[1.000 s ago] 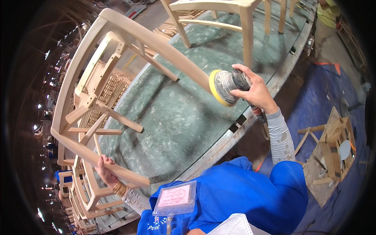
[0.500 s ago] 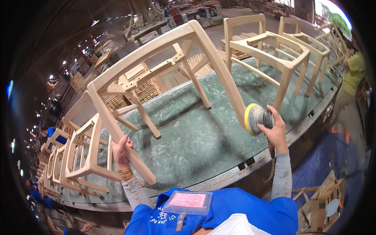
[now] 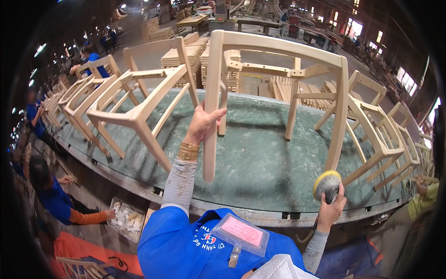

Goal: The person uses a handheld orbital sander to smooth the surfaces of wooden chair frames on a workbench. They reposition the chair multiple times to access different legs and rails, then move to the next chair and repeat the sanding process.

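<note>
A pale wooden chair frame (image 3: 283, 45) stands raised and tilted in front of me, its curved back rail at the top. My left hand (image 3: 203, 123) is wrapped round its left post. In my right hand (image 3: 331, 209) is a round orbital sander (image 3: 327, 185) with a yellow-edged pad and a dark body. The pad is at the lower end of the frame's right post (image 3: 337, 135); whether it touches the wood I cannot tell. A hose hangs below the sander.
The long green worktable (image 3: 251, 172) carries more wooden chair frames, one at left (image 3: 134, 114) and another at right (image 3: 374, 132). Co-workers in blue (image 3: 58, 200) are on the left, one beside a bin of pale scraps (image 3: 126, 218). A person in yellow (image 3: 425, 200) is at far right. Timber stacks (image 3: 186, 53) stand behind.
My view has turned, so the chair frame appears further right and more upright. The sander has gone from the side of the right post to its lower end. Both hands keep their hold.
</note>
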Demonstrator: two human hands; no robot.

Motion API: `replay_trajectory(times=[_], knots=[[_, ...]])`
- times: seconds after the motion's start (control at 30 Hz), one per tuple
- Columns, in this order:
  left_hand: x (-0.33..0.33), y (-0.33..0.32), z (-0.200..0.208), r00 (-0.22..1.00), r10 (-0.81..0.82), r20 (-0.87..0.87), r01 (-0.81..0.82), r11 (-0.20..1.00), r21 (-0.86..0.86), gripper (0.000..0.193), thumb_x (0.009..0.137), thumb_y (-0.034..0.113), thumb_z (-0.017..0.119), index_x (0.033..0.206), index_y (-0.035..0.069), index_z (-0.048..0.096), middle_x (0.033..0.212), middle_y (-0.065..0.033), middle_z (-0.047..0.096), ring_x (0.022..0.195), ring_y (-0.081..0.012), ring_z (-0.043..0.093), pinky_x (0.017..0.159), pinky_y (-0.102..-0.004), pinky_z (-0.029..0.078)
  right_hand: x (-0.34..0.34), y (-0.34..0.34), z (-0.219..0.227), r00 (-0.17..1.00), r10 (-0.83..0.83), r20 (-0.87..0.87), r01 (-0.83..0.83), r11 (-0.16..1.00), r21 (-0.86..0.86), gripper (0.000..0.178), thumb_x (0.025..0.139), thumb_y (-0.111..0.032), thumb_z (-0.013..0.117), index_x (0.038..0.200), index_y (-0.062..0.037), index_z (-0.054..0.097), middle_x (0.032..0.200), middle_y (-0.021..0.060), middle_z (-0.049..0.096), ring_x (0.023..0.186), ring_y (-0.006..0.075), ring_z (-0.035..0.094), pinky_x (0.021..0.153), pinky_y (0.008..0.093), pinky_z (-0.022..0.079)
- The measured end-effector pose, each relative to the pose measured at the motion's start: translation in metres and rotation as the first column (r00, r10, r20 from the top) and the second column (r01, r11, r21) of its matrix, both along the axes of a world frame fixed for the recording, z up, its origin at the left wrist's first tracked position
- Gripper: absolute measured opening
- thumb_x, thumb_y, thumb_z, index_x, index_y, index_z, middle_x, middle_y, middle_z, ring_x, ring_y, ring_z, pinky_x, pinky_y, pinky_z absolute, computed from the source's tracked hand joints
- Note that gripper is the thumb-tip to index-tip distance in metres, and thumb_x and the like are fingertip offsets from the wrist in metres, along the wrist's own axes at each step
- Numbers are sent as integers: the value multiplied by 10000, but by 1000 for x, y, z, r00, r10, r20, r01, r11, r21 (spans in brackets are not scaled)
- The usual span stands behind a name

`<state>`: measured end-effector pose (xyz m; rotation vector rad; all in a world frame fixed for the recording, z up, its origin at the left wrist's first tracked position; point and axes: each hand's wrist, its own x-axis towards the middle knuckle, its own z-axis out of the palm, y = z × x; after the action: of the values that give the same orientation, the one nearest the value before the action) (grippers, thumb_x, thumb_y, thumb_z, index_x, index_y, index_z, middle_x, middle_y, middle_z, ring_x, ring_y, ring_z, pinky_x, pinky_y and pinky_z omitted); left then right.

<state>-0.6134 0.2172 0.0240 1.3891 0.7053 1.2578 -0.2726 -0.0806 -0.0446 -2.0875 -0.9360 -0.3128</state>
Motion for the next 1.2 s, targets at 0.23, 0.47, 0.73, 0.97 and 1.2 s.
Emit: replay_trajectory(times=[0.23,0.47,0.73,0.97,1.2], knots=[[-7,19,-14,818,-246,520,414,880,-234,446,995,425,301,1112,53,516,826,-86,599,692,-184,603,633,-302,524,-27,-52,-53,991,55,-126,-75,984,-159,730,604,-89,764,1280,-135,494,1137,182,597,1057,339,565,908,409,436],[-11,50,-32,594,-384,707,642,756,-128,376,990,315,374,1170,32,544,981,-136,636,854,-253,635,759,-353,531,-87,-33,-90,951,96,-295,-189,934,-304,743,595,-163,788,1279,-144,497,1141,174,607,1045,342,584,889,402,454],[-14,62,-34,580,-464,669,707,695,-130,329,959,275,483,1204,67,553,1016,-81,644,883,-178,631,790,-339,518,-144,-16,-94,965,207,-158,-255,873,-416,787,596,-214,802,1304,-210,459,1046,180,593,965,363,581,821,431,468],[-23,66,-30,584,-552,596,751,646,-137,280,931,301,548,1152,133,591,856,14,625,692,-76,560,649,-252,493,-192,-5,-90,960,240,-147,-281,815,-507,784,599,-234,797,1305,-227,458,999,170,594,941,350,586,805,434,470],[-25,64,-31,529,-563,635,801,578,-155,218,924,306,566,1056,140,612,711,72,550,555,-37,408,523,-205,405,-226,2,-93,959,202,-200,-281,773,-569,778,593,-211,789,1301,-143,472,1128,188,608,1036,340,592,874,395,465]])
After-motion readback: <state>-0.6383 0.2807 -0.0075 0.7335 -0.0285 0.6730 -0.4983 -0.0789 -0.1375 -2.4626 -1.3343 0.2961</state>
